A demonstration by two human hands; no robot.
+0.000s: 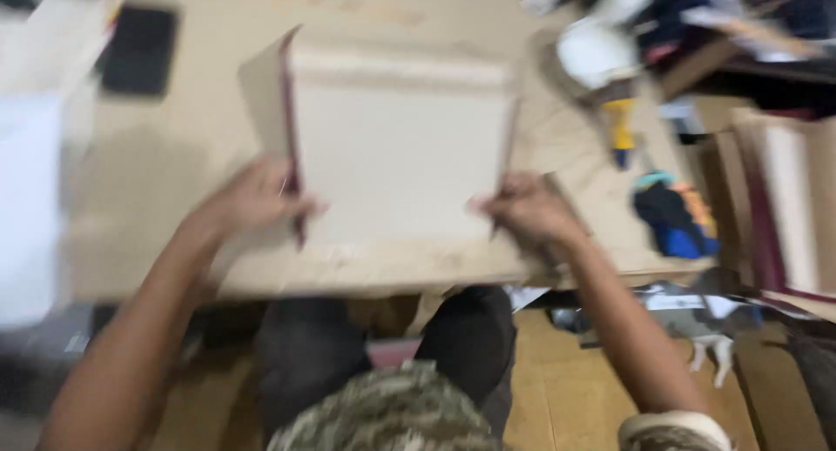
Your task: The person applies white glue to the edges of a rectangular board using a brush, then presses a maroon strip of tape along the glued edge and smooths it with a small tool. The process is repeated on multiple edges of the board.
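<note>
The cardboard sheet (396, 159) lies at the bench's (157, 198) near edge, its two side flaps already raised. Your left hand (252, 198) pinches the maroon-lined left flap; your right hand (527, 209) grips the right flap. Far flap still flat.

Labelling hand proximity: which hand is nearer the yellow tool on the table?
Right. The right hand grips the right edge of the cardboard panel, just below-left of the yellow tool. The left hand holds the panel's far left edge.
</note>
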